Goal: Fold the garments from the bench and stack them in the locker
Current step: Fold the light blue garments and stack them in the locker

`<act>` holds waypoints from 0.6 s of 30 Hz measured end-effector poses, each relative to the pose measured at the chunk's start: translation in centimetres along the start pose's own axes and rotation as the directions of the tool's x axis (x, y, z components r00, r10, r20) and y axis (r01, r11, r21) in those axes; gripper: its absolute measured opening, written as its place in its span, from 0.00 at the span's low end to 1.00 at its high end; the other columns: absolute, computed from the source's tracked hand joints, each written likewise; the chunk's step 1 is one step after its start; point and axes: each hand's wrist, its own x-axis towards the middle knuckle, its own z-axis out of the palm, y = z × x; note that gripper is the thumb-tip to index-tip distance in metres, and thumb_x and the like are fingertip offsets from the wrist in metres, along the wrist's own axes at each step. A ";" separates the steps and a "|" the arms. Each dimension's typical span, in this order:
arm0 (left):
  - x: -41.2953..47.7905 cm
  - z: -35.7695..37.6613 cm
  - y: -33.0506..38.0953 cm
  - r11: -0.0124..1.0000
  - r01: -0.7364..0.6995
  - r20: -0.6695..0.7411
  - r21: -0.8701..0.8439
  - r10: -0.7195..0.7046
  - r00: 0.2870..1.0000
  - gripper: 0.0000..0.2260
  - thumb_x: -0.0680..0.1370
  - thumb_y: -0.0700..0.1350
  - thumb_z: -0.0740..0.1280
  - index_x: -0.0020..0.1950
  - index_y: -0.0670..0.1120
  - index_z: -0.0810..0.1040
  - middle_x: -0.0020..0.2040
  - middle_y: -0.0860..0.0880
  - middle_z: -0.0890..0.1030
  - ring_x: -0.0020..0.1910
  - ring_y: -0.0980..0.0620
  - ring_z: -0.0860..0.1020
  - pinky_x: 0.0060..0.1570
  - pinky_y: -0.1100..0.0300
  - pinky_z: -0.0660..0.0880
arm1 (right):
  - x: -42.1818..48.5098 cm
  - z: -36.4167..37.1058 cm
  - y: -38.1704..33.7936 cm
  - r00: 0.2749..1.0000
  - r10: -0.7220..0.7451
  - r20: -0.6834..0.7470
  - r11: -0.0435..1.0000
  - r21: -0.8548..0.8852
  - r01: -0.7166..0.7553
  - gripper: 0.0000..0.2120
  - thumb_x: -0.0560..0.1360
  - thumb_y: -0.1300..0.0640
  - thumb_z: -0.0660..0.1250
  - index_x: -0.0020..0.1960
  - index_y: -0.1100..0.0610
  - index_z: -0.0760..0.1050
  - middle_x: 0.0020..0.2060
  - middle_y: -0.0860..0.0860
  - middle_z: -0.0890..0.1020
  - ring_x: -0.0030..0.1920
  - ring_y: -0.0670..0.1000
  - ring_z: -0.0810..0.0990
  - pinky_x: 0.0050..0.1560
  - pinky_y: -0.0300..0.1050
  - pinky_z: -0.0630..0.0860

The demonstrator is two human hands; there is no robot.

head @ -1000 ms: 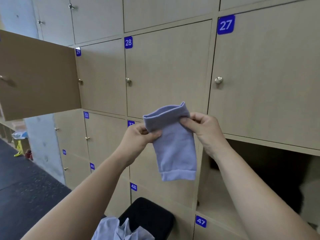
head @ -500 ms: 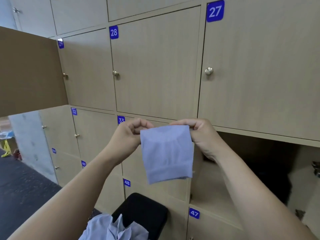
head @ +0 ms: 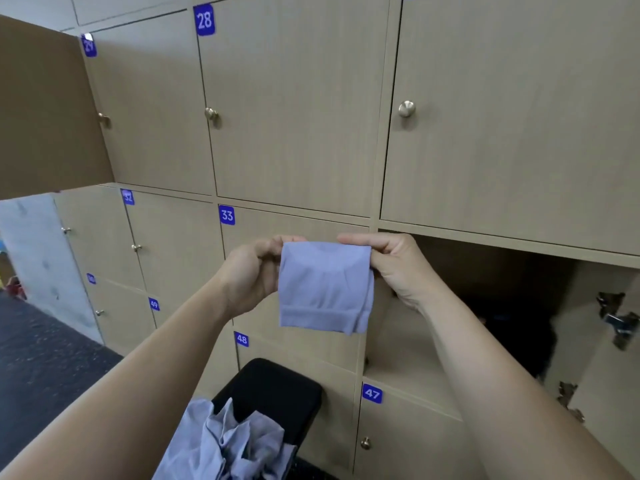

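1. The left hand (head: 249, 271) is pinching the upper left corner of the folded garment (head: 325, 289), with thumb and curled fingers closed on the cloth.
2. The right hand (head: 398, 268) is pinching the upper right corner, its fingers curling over the top edge.
3. The folded garment, pale lavender, is hanging flat in mid-air between the two hands. Its top edge is being held level and its hemmed bottom edge is hanging free. Layered edges are showing down its right side.
4. The garment is hanging in front of the closed door 33 (head: 277, 226), just left of the open locker (head: 408, 358).
5. The locker mouth is opening directly behind the right hand. Its pale floor is showing at the front. The interior further back is too dark to read.
6. Metal hinges (head: 620, 320) are sticking out from the panel on the locker's right side, well apart from the right hand.
7. Below the hands, the black padded tabletop (head: 277, 386) is carrying a crumpled heap of garments (head: 228, 441) at its near end, well under the held piece.
8. An open door (head: 45, 116) is jutting out at upper left, well apart from both hands. The dark floor (head: 41, 358) is running along the left.
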 end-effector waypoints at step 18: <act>4.2 7.6 -9.6 0.936 -0.021 0.162 0.352 -0.039 0.986 0.08 0.78 0.46 0.69 0.54 0.44 0.83 0.48 0.44 0.85 0.47 0.47 0.84 0.45 0.58 0.79 | -2.2 -5.7 6.8 0.964 0.264 0.028 0.909 -0.343 -0.239 0.10 0.74 0.52 0.71 0.47 0.59 0.82 0.42 0.53 0.84 0.42 0.45 0.80 0.44 0.38 0.74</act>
